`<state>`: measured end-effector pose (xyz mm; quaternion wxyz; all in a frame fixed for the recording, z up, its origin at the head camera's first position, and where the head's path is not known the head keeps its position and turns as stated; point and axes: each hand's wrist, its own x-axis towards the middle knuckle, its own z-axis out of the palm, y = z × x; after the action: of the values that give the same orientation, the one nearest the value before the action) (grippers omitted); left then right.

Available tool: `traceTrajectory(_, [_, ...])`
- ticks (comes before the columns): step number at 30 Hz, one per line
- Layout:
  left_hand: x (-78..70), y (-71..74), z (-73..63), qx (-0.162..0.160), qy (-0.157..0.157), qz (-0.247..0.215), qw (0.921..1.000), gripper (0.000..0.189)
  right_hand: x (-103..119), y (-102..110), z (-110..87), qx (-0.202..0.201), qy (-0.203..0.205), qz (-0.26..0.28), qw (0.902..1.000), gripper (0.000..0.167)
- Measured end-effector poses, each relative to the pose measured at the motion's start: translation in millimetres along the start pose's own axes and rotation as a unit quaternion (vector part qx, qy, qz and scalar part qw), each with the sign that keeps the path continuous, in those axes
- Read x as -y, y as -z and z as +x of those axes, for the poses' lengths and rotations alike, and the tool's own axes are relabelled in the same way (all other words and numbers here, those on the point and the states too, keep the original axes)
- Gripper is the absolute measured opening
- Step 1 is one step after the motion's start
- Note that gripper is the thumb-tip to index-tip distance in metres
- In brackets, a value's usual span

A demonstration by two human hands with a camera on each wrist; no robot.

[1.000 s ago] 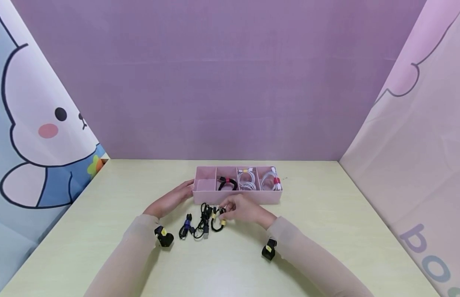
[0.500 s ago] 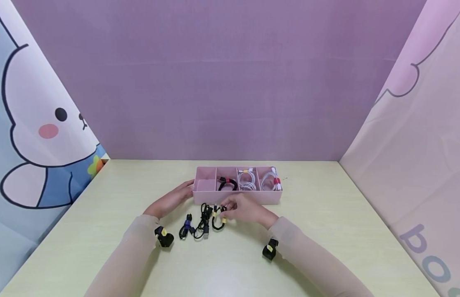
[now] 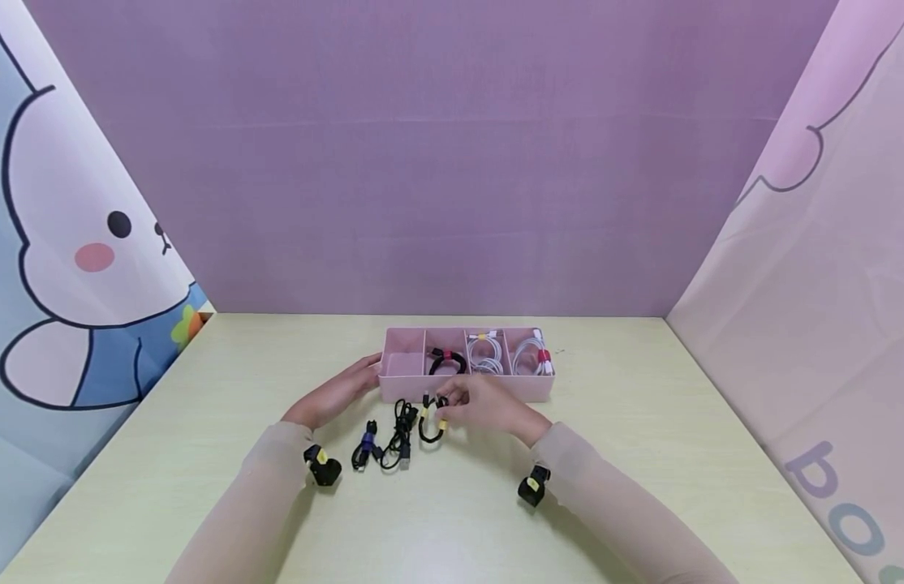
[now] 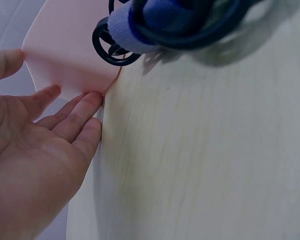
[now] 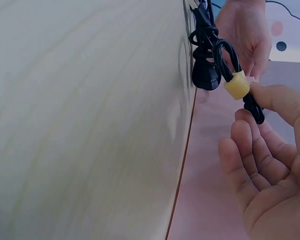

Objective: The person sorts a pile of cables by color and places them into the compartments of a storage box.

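My right hand (image 3: 484,404) pinches a looped black cable (image 3: 432,439) with yellow ties between thumb and fingers, just in front of the pink divided box (image 3: 467,389). In the right wrist view a yellow tie (image 5: 237,86) on that cable shows beside my thumb. My left hand (image 3: 344,391) rests against the box's left end; the left wrist view shows its fingers fairly straight, with fingertips touching the pink wall (image 4: 70,65). Left of the held cable lie a coiled black cable (image 3: 399,438) and a smaller black cable with a purple tie (image 3: 368,443).
Inside the box, a black cable with a red tie (image 3: 449,357) lies in the second compartment from the left. White cables (image 3: 485,357) fill the third, and a white cable with a red tie (image 3: 527,357) the rightmost. A purple backdrop (image 3: 437,203) stands behind the table.
My right hand has moved slightly away from me, toward the box, bringing the yellow-tied black cable along. My left hand stays at the box's end.
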<state>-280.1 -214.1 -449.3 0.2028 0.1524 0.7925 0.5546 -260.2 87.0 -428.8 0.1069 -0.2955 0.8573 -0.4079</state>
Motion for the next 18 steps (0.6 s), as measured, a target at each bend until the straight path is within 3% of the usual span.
traceTrajectory(18, [0.7,-0.1,0.5,-0.001,0.003,-0.001,1.0,0.062,4.5,7.5,1.6,-0.023,0.005,-0.002,0.9997,0.027])
